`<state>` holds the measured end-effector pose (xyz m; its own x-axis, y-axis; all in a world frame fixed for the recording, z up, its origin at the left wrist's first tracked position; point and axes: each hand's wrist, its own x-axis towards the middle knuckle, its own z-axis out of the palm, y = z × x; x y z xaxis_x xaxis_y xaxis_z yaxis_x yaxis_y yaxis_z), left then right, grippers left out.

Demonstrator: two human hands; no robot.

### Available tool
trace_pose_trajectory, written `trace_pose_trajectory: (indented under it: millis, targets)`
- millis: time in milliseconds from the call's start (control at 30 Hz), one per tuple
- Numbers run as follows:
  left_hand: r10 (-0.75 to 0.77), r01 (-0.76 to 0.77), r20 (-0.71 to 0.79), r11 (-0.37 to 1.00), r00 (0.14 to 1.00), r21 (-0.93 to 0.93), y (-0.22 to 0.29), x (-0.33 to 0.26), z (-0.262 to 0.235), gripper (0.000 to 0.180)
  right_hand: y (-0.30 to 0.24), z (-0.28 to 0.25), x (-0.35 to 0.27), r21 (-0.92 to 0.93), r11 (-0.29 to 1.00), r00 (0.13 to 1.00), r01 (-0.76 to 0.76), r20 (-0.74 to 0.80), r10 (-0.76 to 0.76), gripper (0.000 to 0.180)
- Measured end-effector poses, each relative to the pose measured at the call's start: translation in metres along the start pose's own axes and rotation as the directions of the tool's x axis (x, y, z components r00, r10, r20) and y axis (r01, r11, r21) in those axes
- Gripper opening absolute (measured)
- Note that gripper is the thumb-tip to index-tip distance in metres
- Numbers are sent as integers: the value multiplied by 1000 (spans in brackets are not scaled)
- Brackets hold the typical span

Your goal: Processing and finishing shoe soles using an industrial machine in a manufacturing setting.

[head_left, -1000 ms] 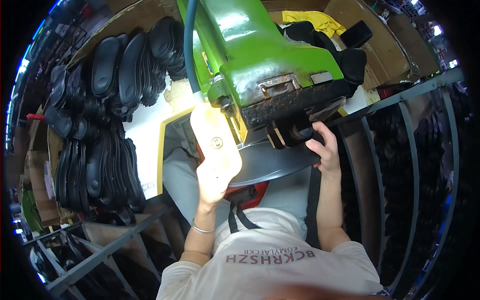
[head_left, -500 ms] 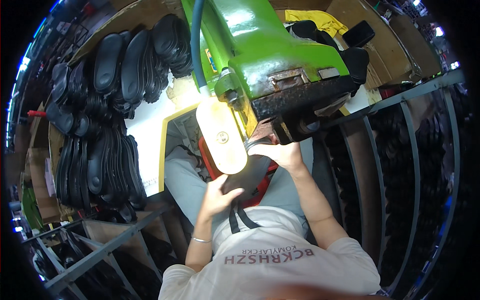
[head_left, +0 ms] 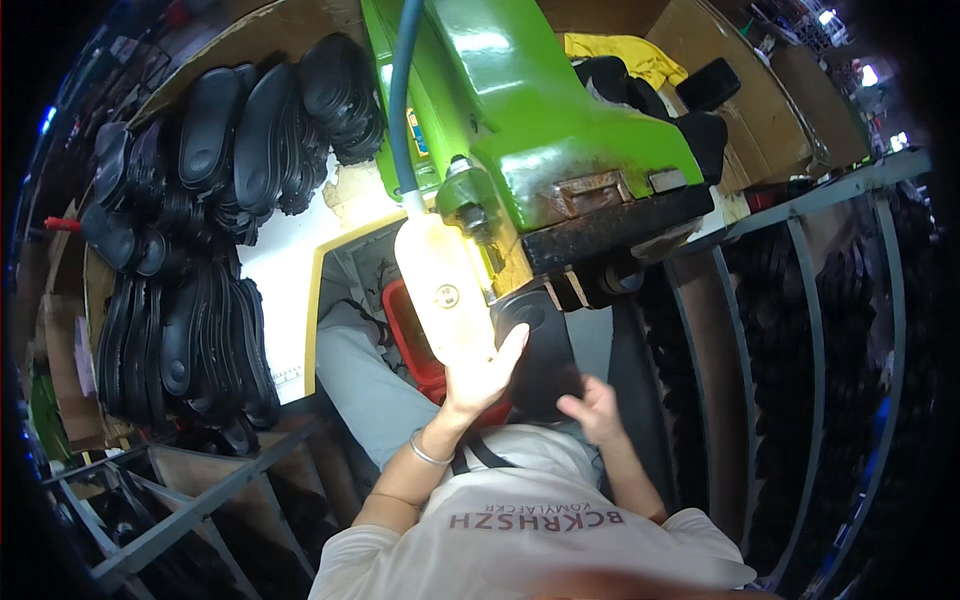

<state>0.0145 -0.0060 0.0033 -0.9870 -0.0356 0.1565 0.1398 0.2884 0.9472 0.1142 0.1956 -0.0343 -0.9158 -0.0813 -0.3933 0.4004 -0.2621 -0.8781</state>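
Note:
A black shoe sole (head_left: pixel 543 365) lies below the dark head of a green machine (head_left: pixel 560 110), its far end with a round dent close under the head. My left hand (head_left: pixel 482 378) has its thumb along the sole's left edge; the fingers are partly lost in the glare of the lit lamp (head_left: pixel 442 290). On the sole's near right edge my right hand (head_left: pixel 598 412) closes, thumb on top and fingers curled against the side. The machine's working point is hidden under its head.
Stacks of black soles (head_left: pixel 190 320) stand on the white tabletop (head_left: pixel 285 260) at left. Below, a red bin (head_left: pixel 410 330) sits between my legs. Metal racks (head_left: pixel 800 290) flank me. A yellow cloth (head_left: pixel 630 58) lies in a cardboard box at the back right.
The sole has turned, showing more of its length. My left hand has moved up and right to its edge; my right hand has come down from the machine head to its near end.

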Motion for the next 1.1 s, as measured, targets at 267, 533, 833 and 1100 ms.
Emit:
trace_pose_trajectory:
  millis: [267,533,833,1100]
  targets:
    - [-12,3,76,993,997,117,12,11,-13,19,-101,-19,57,-74,919,840,387,-382,-385,29]
    - [-91,97,38,830,995,-549,9,26,-85,26,-131,38,108,-177,835,840,521,-66,-539,18]
    - [-382,383,136,699,914,-604,-54,-47,-146,27,-102,110,107,-277,803,849,529,176,-499,30]
    - [-366,404,187,713,912,-573,-76,-86,-86,31,-96,93,109,-338,750,818,568,131,-560,28]
